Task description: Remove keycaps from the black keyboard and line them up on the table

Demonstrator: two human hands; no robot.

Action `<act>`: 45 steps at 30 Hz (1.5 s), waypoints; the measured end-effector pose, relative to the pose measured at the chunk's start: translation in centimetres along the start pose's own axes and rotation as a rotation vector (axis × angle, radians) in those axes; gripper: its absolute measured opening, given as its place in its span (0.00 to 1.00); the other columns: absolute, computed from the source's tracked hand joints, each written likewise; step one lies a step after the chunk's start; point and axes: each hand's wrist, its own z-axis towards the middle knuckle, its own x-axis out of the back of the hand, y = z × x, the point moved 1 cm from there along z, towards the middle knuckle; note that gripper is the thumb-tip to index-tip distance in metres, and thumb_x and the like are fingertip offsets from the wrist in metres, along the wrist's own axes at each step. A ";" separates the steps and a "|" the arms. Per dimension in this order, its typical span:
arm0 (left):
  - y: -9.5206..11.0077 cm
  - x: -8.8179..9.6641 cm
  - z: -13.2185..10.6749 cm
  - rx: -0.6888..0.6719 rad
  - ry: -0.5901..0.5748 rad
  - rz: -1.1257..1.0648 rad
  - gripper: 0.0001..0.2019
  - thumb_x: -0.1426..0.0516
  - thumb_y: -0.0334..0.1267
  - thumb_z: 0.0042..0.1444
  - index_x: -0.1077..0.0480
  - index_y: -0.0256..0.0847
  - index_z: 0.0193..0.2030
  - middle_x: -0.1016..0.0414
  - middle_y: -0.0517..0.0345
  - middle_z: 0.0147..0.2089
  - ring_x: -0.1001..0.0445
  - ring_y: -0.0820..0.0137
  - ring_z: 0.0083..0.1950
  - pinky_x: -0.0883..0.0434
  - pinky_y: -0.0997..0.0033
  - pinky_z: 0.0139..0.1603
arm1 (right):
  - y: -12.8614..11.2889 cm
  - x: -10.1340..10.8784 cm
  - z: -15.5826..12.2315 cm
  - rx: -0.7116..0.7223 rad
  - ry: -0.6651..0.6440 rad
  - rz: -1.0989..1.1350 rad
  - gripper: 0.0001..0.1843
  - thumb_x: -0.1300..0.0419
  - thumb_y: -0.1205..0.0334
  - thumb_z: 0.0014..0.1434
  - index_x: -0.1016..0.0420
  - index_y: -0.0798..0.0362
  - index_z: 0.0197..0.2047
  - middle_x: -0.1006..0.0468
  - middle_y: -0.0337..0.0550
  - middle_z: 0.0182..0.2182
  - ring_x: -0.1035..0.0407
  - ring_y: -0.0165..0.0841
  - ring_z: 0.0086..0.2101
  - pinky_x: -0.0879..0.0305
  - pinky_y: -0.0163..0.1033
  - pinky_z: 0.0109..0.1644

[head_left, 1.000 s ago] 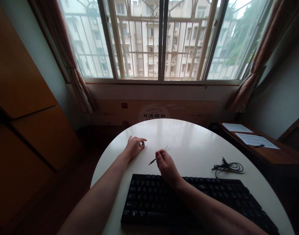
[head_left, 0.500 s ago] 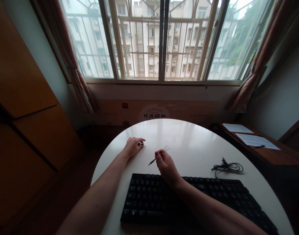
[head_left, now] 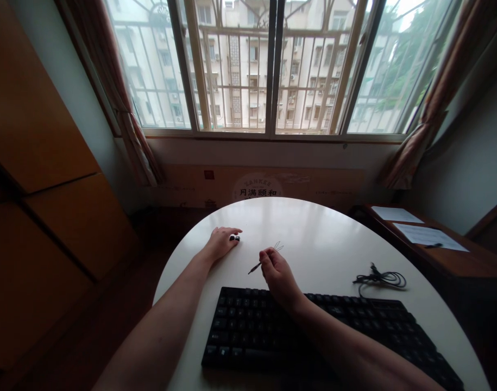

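Right hand (head_left: 278, 274): fingers pinching a thin wire tool (head_left: 255, 267), just beyond the keyboard's far edge, wire loops showing above the fist.
Left hand (head_left: 221, 244): past the keyboard's far left corner, thumb and forefinger about two small dark pieces (head_left: 237, 239); cannot tell whether it pinches them.
Keyboard (head_left: 248, 331): key lettering mostly too dim to read.
Box (head_left: 301, 187): well beyond the keyboard, printed 月满颐和, arched letters above resembling "ZANKEE".
Change: dark pieces show more clearly than a second ago; wire tool looks unmoved.
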 end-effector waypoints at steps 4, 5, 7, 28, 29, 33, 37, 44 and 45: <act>-1.9 0.1 -0.4 0.062 0.029 -0.101 0.21 0.40 0.37 0.54 0.26 0.45 0.56 0.21 0.54 0.53 0.25 0.60 0.53 0.31 0.62 0.59 | 0.0 0.0 0.0 0.000 -0.004 0.003 0.22 0.48 0.40 0.64 0.34 0.52 0.33 0.36 0.35 0.19 0.42 0.30 0.22 0.45 0.34 0.26; -2.4 0.1 -0.5 0.079 0.019 -0.131 0.22 0.40 0.38 0.54 0.27 0.44 0.57 0.22 0.53 0.54 0.24 0.61 0.52 0.29 0.63 0.57 | 0.0 0.0 0.0 0.001 -0.003 0.003 0.22 0.48 0.40 0.64 0.34 0.52 0.33 0.36 0.35 0.19 0.42 0.30 0.22 0.45 0.34 0.26; -3.1 0.1 -0.6 0.094 -0.013 -0.170 0.22 0.40 0.39 0.54 0.27 0.42 0.57 0.23 0.52 0.55 0.23 0.61 0.51 0.27 0.65 0.54 | 0.1 0.0 0.0 0.000 0.001 0.002 0.22 0.48 0.40 0.64 0.34 0.52 0.33 0.36 0.35 0.19 0.43 0.29 0.22 0.45 0.34 0.25; -2.6 0.2 -0.3 0.061 -0.024 -0.027 0.15 0.43 0.43 0.56 0.21 0.44 0.46 0.21 0.52 0.49 0.26 0.59 0.51 0.30 0.63 0.55 | -0.1 0.1 -0.1 0.005 -0.019 -0.014 0.23 0.48 0.39 0.64 0.33 0.52 0.35 0.35 0.36 0.20 0.41 0.30 0.23 0.44 0.34 0.25; -2.6 0.2 -0.3 0.061 -0.023 -0.027 0.14 0.42 0.42 0.56 0.21 0.44 0.46 0.21 0.52 0.49 0.25 0.60 0.51 0.30 0.63 0.55 | -0.1 0.1 -0.1 0.004 -0.020 -0.016 0.23 0.48 0.39 0.64 0.33 0.52 0.35 0.35 0.36 0.20 0.41 0.30 0.23 0.44 0.34 0.25; -2.5 0.2 -0.3 0.050 -0.019 -0.021 0.14 0.42 0.42 0.56 0.21 0.44 0.46 0.21 0.52 0.49 0.25 0.60 0.51 0.30 0.63 0.55 | -0.3 0.1 -0.1 0.009 -0.016 -0.024 0.23 0.48 0.39 0.64 0.33 0.52 0.35 0.35 0.36 0.20 0.41 0.31 0.23 0.44 0.34 0.25; -2.7 0.1 -0.3 0.046 -0.014 -0.023 0.15 0.42 0.42 0.56 0.21 0.43 0.48 0.21 0.52 0.50 0.25 0.60 0.52 0.30 0.63 0.56 | -0.3 0.1 -0.1 0.013 -0.013 -0.022 0.23 0.48 0.40 0.64 0.33 0.52 0.34 0.36 0.36 0.20 0.42 0.30 0.23 0.45 0.34 0.25; -2.8 -0.1 -0.3 0.057 0.003 -0.065 0.20 0.41 0.44 0.56 0.25 0.40 0.54 0.23 0.48 0.54 0.27 0.59 0.54 0.31 0.62 0.58 | 0.2 0.0 -0.1 0.003 0.005 0.003 0.22 0.49 0.41 0.65 0.35 0.52 0.33 0.37 0.35 0.20 0.43 0.28 0.21 0.45 0.33 0.25; -2.5 0.1 -0.4 0.040 0.035 -0.067 0.21 0.41 0.44 0.57 0.26 0.39 0.55 0.24 0.47 0.55 0.27 0.58 0.55 0.31 0.61 0.58 | 0.2 0.0 -0.1 -0.001 0.003 0.002 0.22 0.49 0.41 0.65 0.35 0.51 0.32 0.37 0.34 0.19 0.43 0.28 0.21 0.45 0.33 0.25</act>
